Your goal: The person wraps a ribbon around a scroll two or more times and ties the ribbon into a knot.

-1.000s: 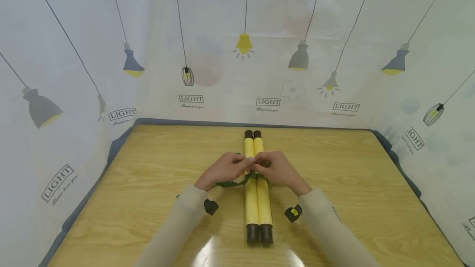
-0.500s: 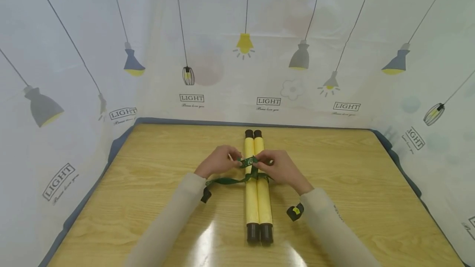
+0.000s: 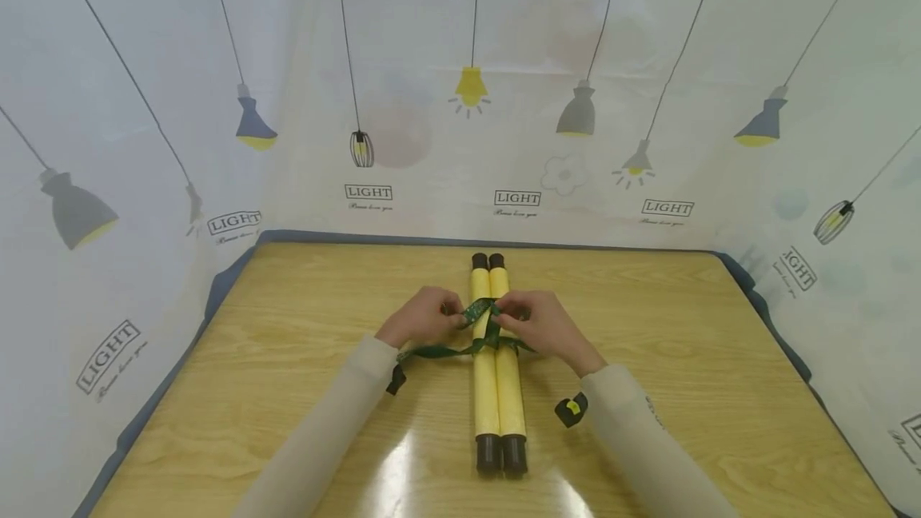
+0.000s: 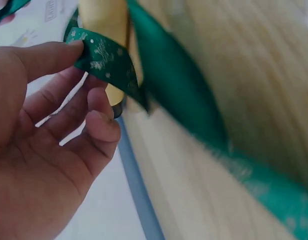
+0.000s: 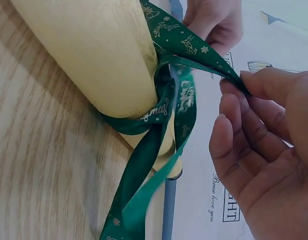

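Two pale yellow rods (image 3: 488,398) with dark brown end caps lie side by side on the table. Around their middle runs a green ribbon (image 3: 492,334) with white and gold printing, crossed at the top. My left hand (image 3: 430,316) pinches one part of the ribbon between thumb and fingers, left of the rods. Just right of the rods, my right hand (image 3: 543,328) pinches a fold of it between thumb and forefinger. In the right wrist view the ribbon (image 5: 186,42) stretches between both hands, above the wrapped part. A loose tail (image 4: 179,85) trails away in the left wrist view.
The wood-grain table (image 3: 647,318) has a blue-grey edging at its back and sides. A white sheet (image 3: 432,22) printed with hanging lamps stands round it. Dark wrist-worn pieces (image 3: 572,410) show beside the sleeves.
My hands were together over the rods one second ago. The left hand has since moved left, and a ribbon section now spans between the hands. The right hand has barely moved.
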